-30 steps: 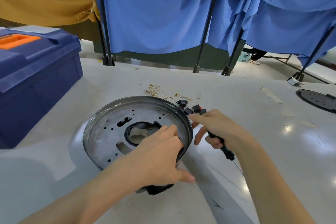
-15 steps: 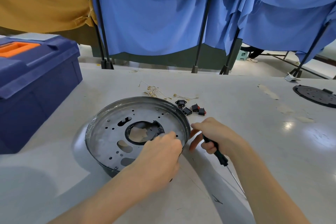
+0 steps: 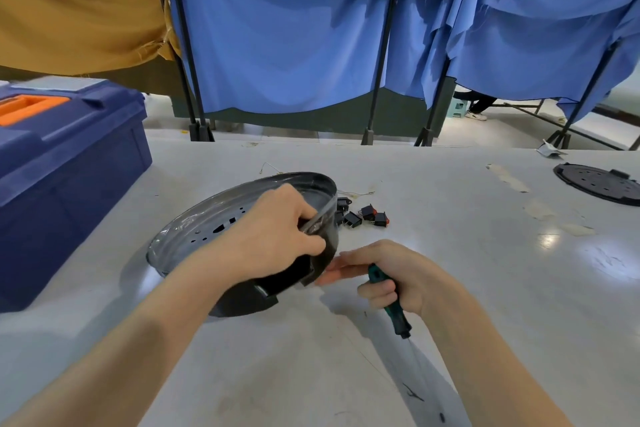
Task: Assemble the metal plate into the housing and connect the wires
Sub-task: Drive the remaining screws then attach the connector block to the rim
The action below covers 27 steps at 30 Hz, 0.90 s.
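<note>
Since the earlier frame the housing [image 3: 242,302] has gone from lying flat on the table [image 3: 450,253] to standing tilted, its far right edge raised and its near left edge down on the surface. It sits at table centre, with the perforated metal plate [image 3: 214,229] seated inside it and facing up and to the left. Left hand [image 3: 273,239] has shifted from the inner plate to the raised rim, fingers curled over the edge and thumb pressed against the black outer wall, clamped on the housing. Right hand [image 3: 391,274] is closed around the green handle of a screwdriver [image 3: 394,314], lower fingers wrapped tight, shaft pointing toward the person; its forefinger and thumb reach out to the housing's lower side, and contact appears made but is blurred. Small black switches [image 3: 363,215] with red tips lie just beyond the housing, thin wire strands [image 3: 353,191] behind them. Blue toolbox [image 3: 69,177] stands at far left; a black perforated disc [image 3: 602,184] lies at far right.
</note>
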{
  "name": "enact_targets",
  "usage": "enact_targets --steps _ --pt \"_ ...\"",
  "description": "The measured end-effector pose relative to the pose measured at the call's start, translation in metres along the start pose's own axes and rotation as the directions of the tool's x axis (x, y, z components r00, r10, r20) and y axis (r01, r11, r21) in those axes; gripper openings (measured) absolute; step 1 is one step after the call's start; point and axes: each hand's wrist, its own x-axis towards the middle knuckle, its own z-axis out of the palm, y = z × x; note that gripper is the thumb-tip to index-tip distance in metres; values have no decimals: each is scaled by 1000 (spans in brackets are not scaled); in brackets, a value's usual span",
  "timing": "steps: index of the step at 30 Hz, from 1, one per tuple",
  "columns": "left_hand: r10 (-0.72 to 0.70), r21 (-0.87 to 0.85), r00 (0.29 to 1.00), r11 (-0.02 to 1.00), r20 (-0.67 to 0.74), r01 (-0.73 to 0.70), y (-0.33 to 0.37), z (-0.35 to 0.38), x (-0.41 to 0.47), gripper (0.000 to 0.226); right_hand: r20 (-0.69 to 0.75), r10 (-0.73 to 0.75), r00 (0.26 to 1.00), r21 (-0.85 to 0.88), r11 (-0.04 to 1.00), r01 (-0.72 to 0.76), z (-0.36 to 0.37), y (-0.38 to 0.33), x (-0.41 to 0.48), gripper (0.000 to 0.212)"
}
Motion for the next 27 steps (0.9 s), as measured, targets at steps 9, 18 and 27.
enact_targets --steps 9,18,27 --pt "-26 -84 991 996 -131 15 3 -10 7 18 -45 -174 984 589 791 166 25 1 -5 25" --pt "-33 -105 979 994 -202 12 1 -4 12 18 -156 -212 965 706 659 259 47 6 -7 37" --pt "-3 -44 973 999 -233 -7 4 16 13 21 -216 -141 966 697 670 254 44 8 -6 21"
